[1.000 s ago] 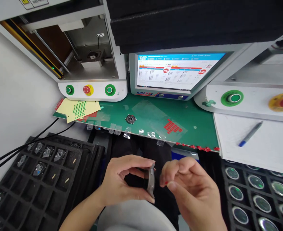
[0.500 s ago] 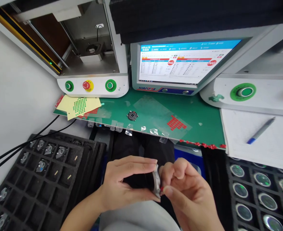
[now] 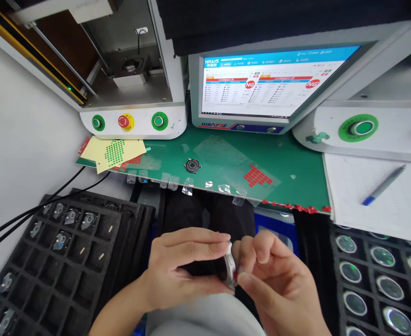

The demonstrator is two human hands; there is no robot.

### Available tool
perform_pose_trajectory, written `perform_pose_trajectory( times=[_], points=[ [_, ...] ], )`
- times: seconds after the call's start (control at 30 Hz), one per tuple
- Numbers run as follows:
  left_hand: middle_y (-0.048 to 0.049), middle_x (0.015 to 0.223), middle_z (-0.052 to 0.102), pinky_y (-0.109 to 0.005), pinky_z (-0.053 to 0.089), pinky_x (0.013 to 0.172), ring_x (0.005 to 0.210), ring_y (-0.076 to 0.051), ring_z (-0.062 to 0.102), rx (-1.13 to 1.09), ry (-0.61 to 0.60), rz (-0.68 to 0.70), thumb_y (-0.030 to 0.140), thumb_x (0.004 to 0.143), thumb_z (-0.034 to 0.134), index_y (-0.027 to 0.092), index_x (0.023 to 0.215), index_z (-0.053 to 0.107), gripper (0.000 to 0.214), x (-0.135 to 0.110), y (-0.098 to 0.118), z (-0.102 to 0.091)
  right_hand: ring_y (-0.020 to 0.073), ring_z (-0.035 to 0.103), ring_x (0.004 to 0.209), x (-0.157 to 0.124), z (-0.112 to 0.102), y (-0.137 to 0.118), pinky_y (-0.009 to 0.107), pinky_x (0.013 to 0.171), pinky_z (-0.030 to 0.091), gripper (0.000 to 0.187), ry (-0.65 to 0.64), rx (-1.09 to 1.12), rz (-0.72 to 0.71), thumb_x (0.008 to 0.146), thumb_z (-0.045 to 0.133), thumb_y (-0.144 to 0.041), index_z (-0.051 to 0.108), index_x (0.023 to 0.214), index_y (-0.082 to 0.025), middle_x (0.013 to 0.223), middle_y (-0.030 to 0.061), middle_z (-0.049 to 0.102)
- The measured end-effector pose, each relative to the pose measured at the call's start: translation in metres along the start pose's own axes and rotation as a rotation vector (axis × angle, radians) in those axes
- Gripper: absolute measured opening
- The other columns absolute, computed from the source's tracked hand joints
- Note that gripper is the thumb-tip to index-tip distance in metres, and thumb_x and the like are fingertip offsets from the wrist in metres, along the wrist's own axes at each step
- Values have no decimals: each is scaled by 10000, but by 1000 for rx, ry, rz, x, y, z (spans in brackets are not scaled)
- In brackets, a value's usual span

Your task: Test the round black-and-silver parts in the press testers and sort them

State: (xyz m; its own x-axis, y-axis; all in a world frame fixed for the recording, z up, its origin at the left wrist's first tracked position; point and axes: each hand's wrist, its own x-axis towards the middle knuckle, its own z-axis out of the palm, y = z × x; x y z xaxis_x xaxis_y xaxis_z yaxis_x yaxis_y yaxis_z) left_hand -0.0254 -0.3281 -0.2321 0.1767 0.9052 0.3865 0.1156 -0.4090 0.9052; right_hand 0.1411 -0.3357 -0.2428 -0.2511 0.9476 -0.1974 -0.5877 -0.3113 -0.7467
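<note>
Held on edge between the thumb and fingers of my left hand [image 3: 187,261] is a silver watch case [image 3: 230,263], its side buttons facing up and right. My right hand [image 3: 275,280] is closed in a pinch at the lower right of the case. A small red sticker [image 3: 235,276] shows at its thumb tip, touching or very near the case's edge. Both hands are above my lap, below the bench edge. On the green bench mat [image 3: 170,154] lies another round watch body [image 3: 192,165], back side up.
A monitor [image 3: 275,88] stands behind the mat, with a press machine [image 3: 131,74] at left. Red stickers [image 3: 257,176] and a yellow sticker sheet [image 3: 114,151] lie on the mat. Black foam trays [image 3: 51,275] with watch parts flank me. A pen [image 3: 383,185] rests on paper at right.
The watch case has turned slightly, showing more of its side. My right thumb and the red sticker are now closer against its edge. The head view has shifted a little.
</note>
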Motion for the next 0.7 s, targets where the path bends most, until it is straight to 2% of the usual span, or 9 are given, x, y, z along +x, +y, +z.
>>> perform_pose_trajectory(
  times=[0.2, 0.4, 0.57, 0.7],
  points=[
    [-67, 1099, 774, -295, 651, 810, 920, -220, 763, 21, -9, 9, 250, 705, 884, 309, 1275, 673, 611, 2, 1, -1, 102, 561, 641, -1, 0, -2, 186, 603, 502, 256, -4, 37, 46, 810, 789, -164, 540, 784, -221, 672, -24, 595],
    [-63, 1030, 789, -304, 656, 740, 835, -220, 766, -12, 5, -6, 282, 667, 907, 320, 1255, 686, 629, 2, -4, 0, 84, 492, 620, 4, 0, 2, 184, 592, 462, 350, -61, 240, 265, 738, 862, -227, 518, 803, -221, 690, -52, 519],
    [-53, 1025, 789, -301, 660, 742, 837, -221, 769, -108, 83, -76, 300, 608, 936, 323, 1180, 730, 609, -4, -10, 5, 124, 486, 709, 8, 7, 9, 218, 613, 469, 389, 15, 262, 277, 682, 879, -343, 550, 867, -251, 803, -22, 490],
    [-49, 1018, 789, -349, 657, 799, 888, -254, 766, -220, 54, -131, 273, 567, 953, 339, 1182, 729, 658, -10, -14, 7, 180, 533, 783, 8, 9, 14, 265, 641, 488, 509, 3, 286, 401, 539, 912, -388, 574, 900, -265, 882, 22, 540]
  ],
)
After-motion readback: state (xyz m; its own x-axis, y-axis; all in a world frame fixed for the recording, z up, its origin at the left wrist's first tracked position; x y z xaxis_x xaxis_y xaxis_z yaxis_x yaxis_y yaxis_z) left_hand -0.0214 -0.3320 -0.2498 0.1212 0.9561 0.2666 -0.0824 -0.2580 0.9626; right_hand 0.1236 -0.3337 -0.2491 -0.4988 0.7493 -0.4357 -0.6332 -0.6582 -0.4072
